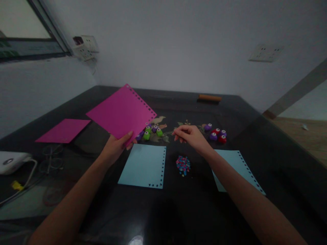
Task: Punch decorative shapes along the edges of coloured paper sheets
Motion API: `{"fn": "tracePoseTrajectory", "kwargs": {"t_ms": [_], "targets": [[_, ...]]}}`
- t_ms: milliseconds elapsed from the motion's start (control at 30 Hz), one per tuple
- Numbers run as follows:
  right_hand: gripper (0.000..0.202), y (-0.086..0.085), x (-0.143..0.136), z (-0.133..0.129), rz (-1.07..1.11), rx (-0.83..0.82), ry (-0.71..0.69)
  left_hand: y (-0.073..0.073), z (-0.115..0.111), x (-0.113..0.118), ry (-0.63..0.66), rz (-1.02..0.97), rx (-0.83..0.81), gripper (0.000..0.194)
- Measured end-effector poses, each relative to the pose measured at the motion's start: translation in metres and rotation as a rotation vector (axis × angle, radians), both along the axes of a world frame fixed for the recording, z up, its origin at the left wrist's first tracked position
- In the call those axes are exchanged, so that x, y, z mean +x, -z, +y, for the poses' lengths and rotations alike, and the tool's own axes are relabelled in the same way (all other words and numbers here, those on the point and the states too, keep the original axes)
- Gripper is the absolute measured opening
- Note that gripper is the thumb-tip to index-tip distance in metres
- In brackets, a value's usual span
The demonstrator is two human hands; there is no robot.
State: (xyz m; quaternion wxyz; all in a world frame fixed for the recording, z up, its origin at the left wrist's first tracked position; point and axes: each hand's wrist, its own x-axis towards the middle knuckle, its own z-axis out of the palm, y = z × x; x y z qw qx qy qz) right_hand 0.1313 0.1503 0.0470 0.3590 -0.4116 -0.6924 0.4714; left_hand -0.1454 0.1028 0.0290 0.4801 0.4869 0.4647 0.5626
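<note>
Head view: the left hand (pixel 120 143) — grip clamped on the corner of a raised magenta paper sheet with punched holes (pixel 122 114), above the glossy black worktop (pixel 158 217). The right hand (pixel 190 136) is raised, fingertips together; whether they pinch anything cannot be told. Nearer the wearer lies a pile of small multicoloured confetti pieces (pixel 183 165) — between two pale-blue punched sheets (pixel 144 165).

Two bare arms in view. Left hand (pixel 119 144) and right hand (pixel 190 136): slim, ungloved, slender tapering fingers. Narrow wrists. Left forearm (pixel 85 185) and right forearm (pixel 241 180) uncovered, smooth outline, wider toward the elbow end. Nail detail too dim and small to read from here.
</note>
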Motion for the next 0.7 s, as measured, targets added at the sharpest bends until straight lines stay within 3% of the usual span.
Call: {"fn": "tracePoseTrajectory", "kwargs": {"t_ms": [167, 367, 533, 700], "targets": [[0.016, 0.006, -0.039, 0.022, -0.231, 0.222, 0.001, -0.006, 0.005, -0.002, -0.219, -0.212, 0.063, 0.015], [0.022, 0.013, -0.109, 0.056, -0.683, 0.521, 0.005, -0.006, 0.004, 0.001, -0.269, -0.324, 0.077, 0.023], [0.028, 0.026, -0.147, 0.074, -0.819, 0.489, -0.001, -0.005, 0.004, 0.002, -0.23, -0.284, 0.104, 0.021], [0.032, 0.038, -0.157, 0.084, -0.877, 0.42, -0.015, -0.003, 0.003, 0.004, -0.199, -0.26, 0.114, 0.021]]}}
